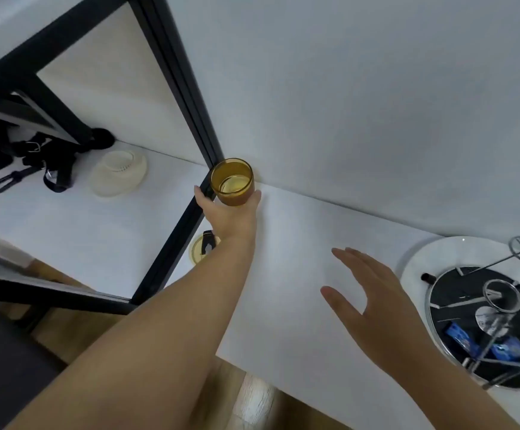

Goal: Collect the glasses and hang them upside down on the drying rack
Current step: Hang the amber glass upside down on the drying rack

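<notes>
Amber glass upright at far wall, cupped between left hand thumb and fingers, right hand splayed empty, drying rack right, black frame post just left.

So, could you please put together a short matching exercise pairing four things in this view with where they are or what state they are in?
Things:
1. amber glass
2. right hand
3. drying rack
4. cream bowl

Places or states:
A. upside down on the left of the table
B. open, hovering over the bare table
C. upright, held by the left hand near the wall
D. at the right edge, no glass on its ring arms

Pairs: 1-C, 2-B, 3-D, 4-A
</notes>
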The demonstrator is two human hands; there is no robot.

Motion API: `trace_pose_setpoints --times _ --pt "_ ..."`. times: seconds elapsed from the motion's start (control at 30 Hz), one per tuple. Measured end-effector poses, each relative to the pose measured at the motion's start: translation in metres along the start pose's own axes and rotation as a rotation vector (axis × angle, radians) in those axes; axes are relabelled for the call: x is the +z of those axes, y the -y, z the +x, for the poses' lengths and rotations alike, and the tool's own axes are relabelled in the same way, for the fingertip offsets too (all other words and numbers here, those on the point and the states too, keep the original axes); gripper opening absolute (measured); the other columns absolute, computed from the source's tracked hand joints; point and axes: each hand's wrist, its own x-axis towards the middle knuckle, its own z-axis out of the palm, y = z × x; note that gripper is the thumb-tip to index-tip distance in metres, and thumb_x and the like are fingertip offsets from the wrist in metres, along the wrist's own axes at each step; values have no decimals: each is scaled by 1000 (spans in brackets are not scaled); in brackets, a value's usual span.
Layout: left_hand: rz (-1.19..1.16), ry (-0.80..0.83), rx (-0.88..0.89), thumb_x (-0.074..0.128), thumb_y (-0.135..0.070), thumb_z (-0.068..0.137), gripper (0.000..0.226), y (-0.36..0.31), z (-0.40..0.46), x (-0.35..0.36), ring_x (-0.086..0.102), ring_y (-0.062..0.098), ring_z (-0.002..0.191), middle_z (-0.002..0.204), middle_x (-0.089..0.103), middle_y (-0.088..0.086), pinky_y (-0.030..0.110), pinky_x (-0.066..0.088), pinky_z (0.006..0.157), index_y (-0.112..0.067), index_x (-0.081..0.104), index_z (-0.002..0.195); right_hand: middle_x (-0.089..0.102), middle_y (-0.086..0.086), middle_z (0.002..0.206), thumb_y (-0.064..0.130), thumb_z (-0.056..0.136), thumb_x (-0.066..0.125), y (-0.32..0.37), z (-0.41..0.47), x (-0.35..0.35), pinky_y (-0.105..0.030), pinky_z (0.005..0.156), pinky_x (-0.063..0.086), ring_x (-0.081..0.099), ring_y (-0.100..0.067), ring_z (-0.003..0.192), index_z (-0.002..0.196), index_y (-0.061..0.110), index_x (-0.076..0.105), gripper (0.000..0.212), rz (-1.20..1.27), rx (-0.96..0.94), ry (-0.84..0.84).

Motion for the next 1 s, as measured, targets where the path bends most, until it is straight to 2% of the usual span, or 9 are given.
trace_pose_setpoints --times 0.2,0.3,0.4,0.47,0.57,0.67,0.8,0.9,1.0 --pt "5 1 66 98 -31 61 129 0 15 12 56 22 126 146 48 -8 38 46 108 -43 13 157 39 30 154 76 83 42 -3 -3 4 -24 109 29 27 12 140 150 55 39 70 16 24 2" --pt "14 -11 74 97 -31 63 115 3 16 12 58 18 114 130 53 -10 29 47 96 -41 25 152 39 30 154 76 83 42 -5 -8 3 -24 110 28 28 8 144 150 55 39 70 23 52 7" --pt "35 -21 99 98 -34 60 100 6 18 10 61 11 101 108 58 -19 30 52 93 -40 40 142 39 29 155 77 82 42 -8 -13 3 -20 107 25 28 8 144 150 55 39 71 26 69 20" --pt "38 -15 109 98 -36 59 94 6 18 6 60 2 94 102 57 -24 27 52 88 -39 45 138 40 28 156 77 82 42 -8 -16 2 -18 106 25 29 8 143 150 54 40 72 39 87 23" --pt "5 -5 110 98 -39 58 95 1 11 -1 58 -3 94 108 60 -21 26 50 87 -39 47 138 41 27 155 77 81 42 -7 -20 -1 -21 109 28 34 6 142 149 53 41 73 81 112 12" --pt "-2 28 141 98 -40 57 93 -4 -4 -7 60 -1 99 113 62 -19 23 52 87 -38 50 136 41 34 149 73 82 47 -2 -26 -7 -20 106 31 38 18 125 145 59 40 65 154 137 1" --pt "-7 142 197 98 -37 62 85 -16 -40 -17 61 -3 103 115 62 -20 17 51 83 -37 52 133 35 50 128 68 84 54 7 -34 -18 -25 108 37 45 4 125 131 70 37 50 308 190 -20" --pt "-30 223 225 97 -38 65 83 -30 -79 -25 60 -6 103 117 61 -22 15 48 82 -39 51 134 48 36 134 58 92 58 11 -42 -27 -21 103 40 50 4 127 137 61 46 46 432 224 -62" --pt "-54 304 249 97 -38 65 82 -43 -124 -34 62 -1 108 119 64 -22 23 53 92 -42 52 134 56 22 139 48 98 61 16 -53 -40 -9 90 41 51 10 126 142 51 51 45 517 245 -87"
